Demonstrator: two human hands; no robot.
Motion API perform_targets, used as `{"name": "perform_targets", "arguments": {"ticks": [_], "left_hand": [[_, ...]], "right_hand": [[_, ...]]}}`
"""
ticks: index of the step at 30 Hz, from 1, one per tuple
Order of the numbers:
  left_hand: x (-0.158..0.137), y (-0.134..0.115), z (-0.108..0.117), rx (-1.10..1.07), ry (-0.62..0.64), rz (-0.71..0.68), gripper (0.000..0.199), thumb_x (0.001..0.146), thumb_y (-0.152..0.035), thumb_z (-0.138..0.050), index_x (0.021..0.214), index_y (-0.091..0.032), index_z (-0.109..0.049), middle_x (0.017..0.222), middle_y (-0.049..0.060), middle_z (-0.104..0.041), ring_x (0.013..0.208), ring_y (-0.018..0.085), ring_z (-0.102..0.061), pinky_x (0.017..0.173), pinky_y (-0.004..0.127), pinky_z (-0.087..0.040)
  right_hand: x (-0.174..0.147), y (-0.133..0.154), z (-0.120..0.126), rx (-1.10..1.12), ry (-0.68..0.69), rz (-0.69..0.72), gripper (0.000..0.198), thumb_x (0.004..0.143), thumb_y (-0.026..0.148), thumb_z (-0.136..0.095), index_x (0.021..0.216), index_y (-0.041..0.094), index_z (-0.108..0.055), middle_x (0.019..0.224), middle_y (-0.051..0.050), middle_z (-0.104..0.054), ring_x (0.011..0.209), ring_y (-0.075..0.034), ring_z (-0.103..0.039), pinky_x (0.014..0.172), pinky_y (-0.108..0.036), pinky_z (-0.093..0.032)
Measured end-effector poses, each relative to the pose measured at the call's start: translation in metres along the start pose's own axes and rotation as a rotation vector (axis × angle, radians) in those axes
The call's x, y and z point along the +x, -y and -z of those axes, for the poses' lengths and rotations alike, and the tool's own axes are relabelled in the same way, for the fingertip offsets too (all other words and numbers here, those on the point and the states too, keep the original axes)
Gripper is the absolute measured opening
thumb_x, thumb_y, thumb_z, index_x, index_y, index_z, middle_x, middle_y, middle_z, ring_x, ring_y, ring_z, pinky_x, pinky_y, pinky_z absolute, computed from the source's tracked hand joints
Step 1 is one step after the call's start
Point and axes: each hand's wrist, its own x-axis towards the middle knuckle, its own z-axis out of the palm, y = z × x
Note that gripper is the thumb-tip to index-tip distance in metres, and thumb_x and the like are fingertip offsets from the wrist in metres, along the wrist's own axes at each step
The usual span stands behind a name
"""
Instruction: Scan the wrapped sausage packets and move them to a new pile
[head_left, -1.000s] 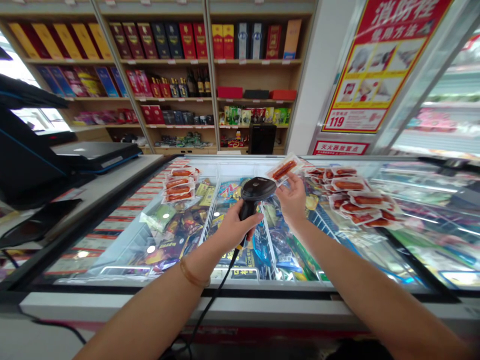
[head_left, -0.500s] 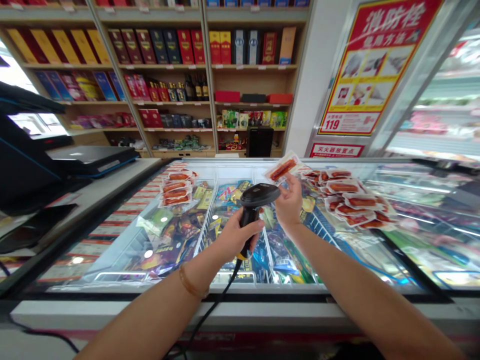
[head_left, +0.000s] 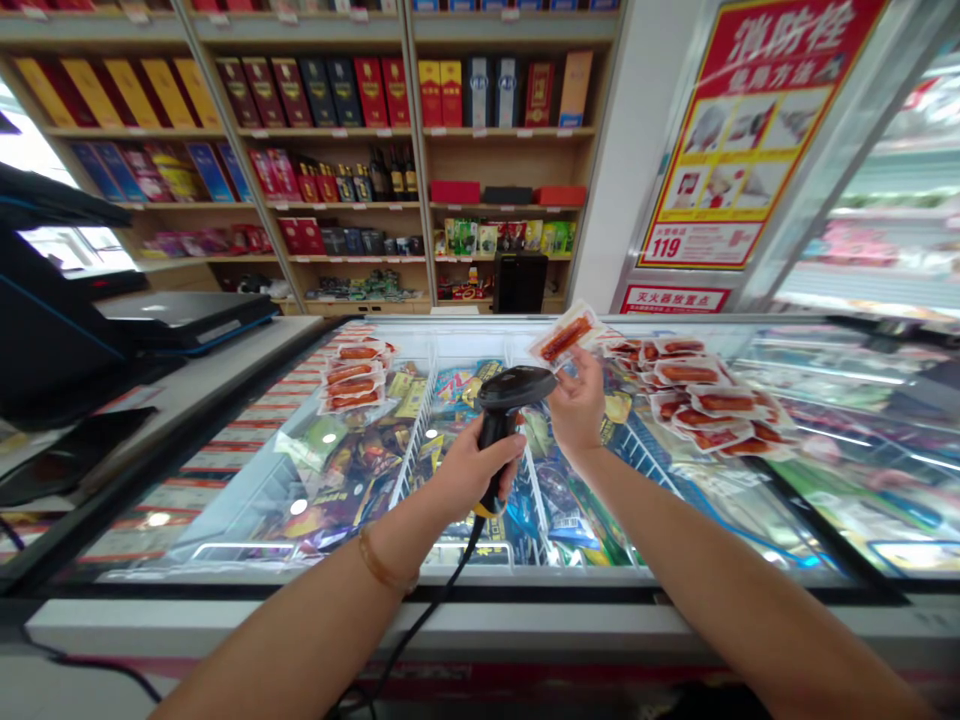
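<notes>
My left hand [head_left: 482,467] is wrapped round the handle of a black barcode scanner [head_left: 517,387], whose cable runs down toward me. Between thumb and fingers, my right hand [head_left: 579,405] pinches a clear-wrapped sausage pack [head_left: 566,337], held tilted just beyond the scanner's head. Both hands are above the glass lid of a chest freezer. On the glass to the right lies a loose heap of sausage packs [head_left: 688,376]. A smaller row of sausage packs [head_left: 353,384] lies on the glass to the left.
Frozen goods in bags and wire baskets [head_left: 409,450] show through the freezer glass. A scale [head_left: 187,315] stands on the counter at left. Shelves [head_left: 330,133] of boxes and bottles line the back wall, beside a red poster [head_left: 750,130]. The black scanner cable [head_left: 439,600] hangs over the freezer's front edge.
The scanner in my left hand has shifted very slightly left. My right hand and the sausage pack stay almost where they were.
</notes>
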Motion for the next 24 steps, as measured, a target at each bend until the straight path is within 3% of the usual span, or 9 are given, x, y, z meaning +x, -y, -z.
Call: {"name": "perform_targets", "arguments": {"ticks": [6,10,13,16,19,24], "left_hand": [[0.002,0.001,-0.001,-0.035,-0.063,0.007,0.044,0.069,-0.044,-0.075,0.097,-0.019,-0.051,0.052,-0.008,-0.052,0.036,0.008,-0.044,0.039,0.021,-0.035],[0.004,-0.007,0.003,-0.074,-0.232,0.006,0.041,0.068,-0.041,-0.076,0.092,-0.019,-0.052,0.06,-0.006,-0.056,0.037,0.006,-0.044,0.036,0.021,-0.034],[0.001,-0.026,0.016,-0.136,-0.359,0.009,0.039,0.066,-0.039,-0.078,0.089,-0.019,-0.053,0.064,-0.005,-0.057,0.039,0.006,-0.045,0.036,0.02,-0.036],[-0.01,-0.046,0.042,-0.189,-0.447,0.001,0.039,0.063,-0.038,-0.08,0.085,-0.018,-0.054,0.063,-0.005,-0.055,0.04,0.006,-0.045,0.037,0.02,-0.037],[-0.031,-0.06,0.079,-0.192,-0.551,-0.042,0.04,0.062,-0.037,-0.08,0.086,-0.018,-0.055,0.063,-0.005,-0.055,0.04,0.006,-0.045,0.035,0.02,-0.037],[-0.073,-0.077,0.139,-0.165,-0.743,-0.121,0.033,0.063,-0.032,-0.078,0.079,-0.017,-0.053,0.062,-0.005,-0.054,0.041,0.005,-0.045,0.035,0.019,-0.037]], "right_hand": [[-0.002,-0.001,-0.001,0.039,0.007,-0.064,0.06,0.075,0.032,-0.07,0.129,0.021,-0.047,0.143,-0.016,-0.05,0.107,-0.022,-0.069,0.094,-0.036,-0.054],[-0.006,-0.001,-0.013,0.076,0.031,-0.154,0.061,0.068,0.032,-0.073,0.123,0.02,-0.049,0.136,-0.016,-0.055,0.103,-0.024,-0.07,0.094,-0.04,-0.054],[-0.008,0.001,-0.037,0.139,0.099,-0.214,0.063,0.063,0.03,-0.075,0.12,0.021,-0.05,0.132,-0.015,-0.057,0.099,-0.023,-0.071,0.095,-0.041,-0.054],[-0.01,0.009,-0.08,0.227,0.162,-0.283,0.061,0.06,0.025,-0.076,0.115,0.021,-0.05,0.127,-0.013,-0.06,0.096,-0.022,-0.071,0.095,-0.041,-0.054],[-0.015,0.022,-0.139,0.275,0.206,-0.398,0.059,0.058,0.016,-0.074,0.112,0.02,-0.05,0.121,-0.011,-0.063,0.093,-0.022,-0.072,0.091,-0.04,-0.055],[-0.032,0.041,-0.247,0.117,0.205,-0.585,0.056,0.058,0.009,-0.075,0.109,0.017,-0.055,0.119,-0.011,-0.066,0.102,-0.021,-0.069,0.091,-0.034,-0.053]]}}
